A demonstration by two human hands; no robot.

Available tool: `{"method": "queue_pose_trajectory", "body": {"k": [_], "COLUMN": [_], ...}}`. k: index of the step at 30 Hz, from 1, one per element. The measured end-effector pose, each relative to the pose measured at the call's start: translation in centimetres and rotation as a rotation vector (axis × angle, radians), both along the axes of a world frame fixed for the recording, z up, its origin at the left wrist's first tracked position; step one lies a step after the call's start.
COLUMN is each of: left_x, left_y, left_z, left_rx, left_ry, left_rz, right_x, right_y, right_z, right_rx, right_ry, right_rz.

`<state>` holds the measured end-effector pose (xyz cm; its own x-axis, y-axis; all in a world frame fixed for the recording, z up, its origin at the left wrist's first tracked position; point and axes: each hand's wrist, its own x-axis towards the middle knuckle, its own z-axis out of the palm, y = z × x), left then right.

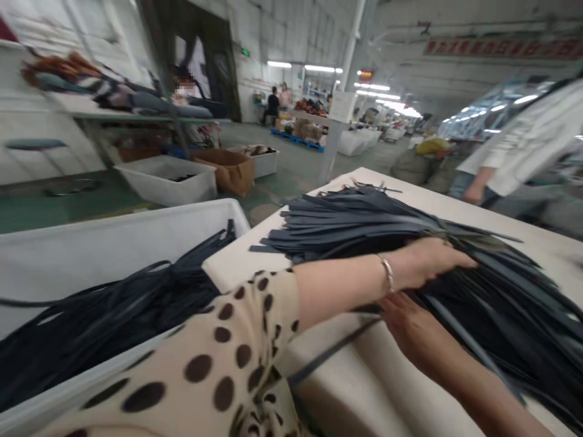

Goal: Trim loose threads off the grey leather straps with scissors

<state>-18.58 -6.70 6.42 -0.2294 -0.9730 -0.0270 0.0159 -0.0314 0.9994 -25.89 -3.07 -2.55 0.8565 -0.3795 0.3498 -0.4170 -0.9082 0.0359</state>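
Where the table [364, 388] corner meets the white bin [113, 243], dark flat straps [478, 273] are piled, their length running from upper left to lower right. The left hand [423, 264] is laid flat on top, fingers closed over them; the right hand [410, 328] is tucked beneath, its grip hidden. Bare table is seen beyond.

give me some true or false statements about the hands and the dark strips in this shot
1. The left hand rests on top of the pile of dark strips. True.
2. The pile lies on the floor. False: it lies on the white table.
3. The right hand sits below the left, at the pile's near edge. True.
4. The white bin holds only cardboard. False: dark strips hang in it.
5. The left wrist is bare. False: it wears a bracelet.
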Motion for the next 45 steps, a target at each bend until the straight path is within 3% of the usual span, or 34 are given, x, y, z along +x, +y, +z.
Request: {"method": "queue_pose_trajectory", "body": {"k": [3,7,14,17,22,26,30,33,37,41,45], "left_x": [2.3,3.8,4.1,4.0,3.9,4.2,4.3,4.3,5.1,6.5,7.6], "left_y": [-0.4,-1.2,-1.6,-1.3,-1.0,-1.2,-0.7,0.8,3.4,5.7,6.2], "left_z": [1.3,2.7,2.9,2.6,3.2,3.9,3.6,2.8,0.7,-1.8,-3.1], "left_rx": [0.019,0.028,0.024,-0.021,0.027,0.039,0.024,0.020,0.077,0.152,0.140], "left_ry": [0.051,0.055,-0.007,-0.023,-0.007,-0.017,-0.036,-0.065,-0.095,-0.138,-0.219], "left_rz": [-0.044,0.006,0.009,-0.001,0.058,0.068,0.086,0.085,0.068,0.042,0.008], "right_x": [-0.9,-1.1,-4.2,-3.5,1.3,4.3,5.4,5.4,4.1,-0.4,-6.4], "right_y": [1.1,2.7,4.2,3.1,0.4,-3.0,-5.8,-6.2,-3.8,1.0,6.6], "right_z": [-0.5,-1.1,-2.8,-2.9,-2.1,-1.5,-1.3,-1.3,-1.6,-1.6,-0.6], "right_rx": [0.080,0.088,0.092,0.011,0.011,-0.004,0.031,0.064,0.088,0.099,0.355], "right_ry": [0.145,0.162,0.080,0.052,0.094,0.033,-0.070,-0.081,-0.059,-0.036,-0.122], "right_rz": [-0.082,-0.127,-0.161,-0.190,-0.107,-0.242,-0.436,-0.435,-0.356,-0.196,-0.056]}}
